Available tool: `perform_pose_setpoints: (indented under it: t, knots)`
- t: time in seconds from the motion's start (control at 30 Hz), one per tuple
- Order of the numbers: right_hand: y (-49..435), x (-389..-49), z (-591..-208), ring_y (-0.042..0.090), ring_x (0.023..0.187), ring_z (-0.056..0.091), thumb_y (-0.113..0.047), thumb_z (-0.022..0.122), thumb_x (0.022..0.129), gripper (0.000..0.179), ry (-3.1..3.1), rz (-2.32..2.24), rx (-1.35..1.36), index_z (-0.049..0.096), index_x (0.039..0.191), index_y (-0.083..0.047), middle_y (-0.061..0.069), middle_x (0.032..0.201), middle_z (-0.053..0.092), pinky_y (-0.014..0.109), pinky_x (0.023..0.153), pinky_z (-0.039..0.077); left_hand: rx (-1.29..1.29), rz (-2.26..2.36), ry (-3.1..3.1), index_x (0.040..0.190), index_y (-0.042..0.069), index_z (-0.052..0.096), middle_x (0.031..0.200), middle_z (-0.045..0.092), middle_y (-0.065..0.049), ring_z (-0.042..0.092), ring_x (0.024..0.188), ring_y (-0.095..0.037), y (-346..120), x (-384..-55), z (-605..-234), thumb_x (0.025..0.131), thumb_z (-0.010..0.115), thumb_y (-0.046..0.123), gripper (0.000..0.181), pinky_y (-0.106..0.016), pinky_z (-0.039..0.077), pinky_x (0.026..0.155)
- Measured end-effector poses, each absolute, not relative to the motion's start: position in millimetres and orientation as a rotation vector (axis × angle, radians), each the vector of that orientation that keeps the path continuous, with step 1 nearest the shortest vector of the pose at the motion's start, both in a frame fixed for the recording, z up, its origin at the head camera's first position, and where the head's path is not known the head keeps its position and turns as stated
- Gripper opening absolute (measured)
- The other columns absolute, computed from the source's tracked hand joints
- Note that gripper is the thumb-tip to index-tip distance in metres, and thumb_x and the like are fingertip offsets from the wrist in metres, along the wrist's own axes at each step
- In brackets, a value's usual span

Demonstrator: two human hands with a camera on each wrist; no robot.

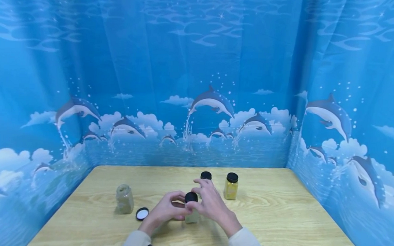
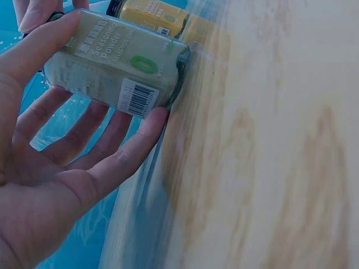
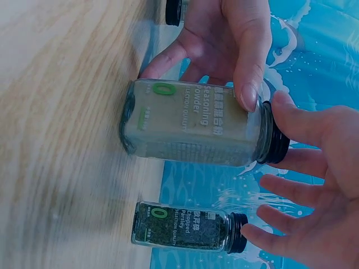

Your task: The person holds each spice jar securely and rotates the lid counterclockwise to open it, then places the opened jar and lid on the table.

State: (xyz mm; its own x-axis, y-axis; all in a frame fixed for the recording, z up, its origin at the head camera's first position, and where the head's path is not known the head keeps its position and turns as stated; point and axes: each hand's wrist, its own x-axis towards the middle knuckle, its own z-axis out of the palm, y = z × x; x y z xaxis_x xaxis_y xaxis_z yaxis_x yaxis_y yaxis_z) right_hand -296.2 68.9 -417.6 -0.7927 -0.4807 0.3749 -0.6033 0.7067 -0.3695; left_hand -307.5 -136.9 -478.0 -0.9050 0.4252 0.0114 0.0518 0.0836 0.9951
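A clear glass jar of pale seasoning powder [image 3: 185,120] stands upright on the table in front of me. My left hand [image 1: 166,209] holds the jar's body, thumb on the labelled side and fingers along the opposite side. At the top, my right hand [image 1: 210,200] pinches the black screw lid [image 3: 277,134] between thumb and index finger, its other fingers spread. The lid sits on the jar's neck. Just behind is a jar of chopped parsley [image 3: 179,227] with a black lid, mostly hidden by my right hand in the head view.
An uncapped glass jar [image 1: 125,199] stands at the left, and a loose black lid [image 1: 142,214] lies beside it, white inside up. A capped jar with yellow contents [image 1: 231,187] stands at the right rear. A blue dolphin-print curtain [image 1: 198,82] surrounds the wooden table [image 1: 295,222].
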Motion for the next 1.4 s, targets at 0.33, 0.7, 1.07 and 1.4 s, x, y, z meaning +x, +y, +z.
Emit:
perform_pose_setpoints:
  t: [0.33,0.7,1.07,1.4]
  knots:
    - [73,-292,-413,0.058,0.153,0.015,-0.024,0.075,0.094,0.034,-2.748,0.732,0.919,0.072,0.127,-0.017,0.019,0.163,0.039,0.093,0.105,0.016,0.463,1.871,2.088,0.125,0.008,0.068,0.121,0.071,-0.009,0.072,0.104,-0.023,-139,-308,-477,0.085,0.085,0.022,0.045,-0.042,0.066,0.08]
    - [73,-289,-410,0.054,0.157,0.01,-0.051,0.073,0.091,0.045,-2.727,0.462,0.834,0.073,0.126,-0.022,0.016,0.165,0.036,0.095,0.105,0.006,0.452,1.86,2.074,0.111,0.006,0.065,0.115,0.073,-0.009,0.073,0.104,-0.022,-137,-307,-476,0.085,0.085,0.022,0.036,-0.04,0.066,0.077]
    - [63,-286,-412,0.051,0.156,0.019,-0.062,0.077,0.083,0.042,-2.578,0.209,0.698,0.077,0.089,-0.02,0.015,0.159,0.047,0.094,0.105,0.012,0.429,1.852,2.073,0.11,0.005,0.064,0.115,0.074,-0.01,0.074,0.103,-0.021,-135,-307,-470,0.084,0.084,0.018,0.035,-0.04,0.066,0.078]
    - [61,-278,-401,0.054,0.155,0.015,-0.037,0.079,0.089,0.037,-2.761,0.254,0.776,0.074,0.124,-0.028,0.016,0.163,0.041,0.095,0.103,0.009,0.454,1.858,2.062,0.108,0.005,0.063,0.114,0.072,-0.009,0.073,0.098,-0.02,-136,-306,-471,0.084,0.085,0.017,0.035,-0.04,0.066,0.077]
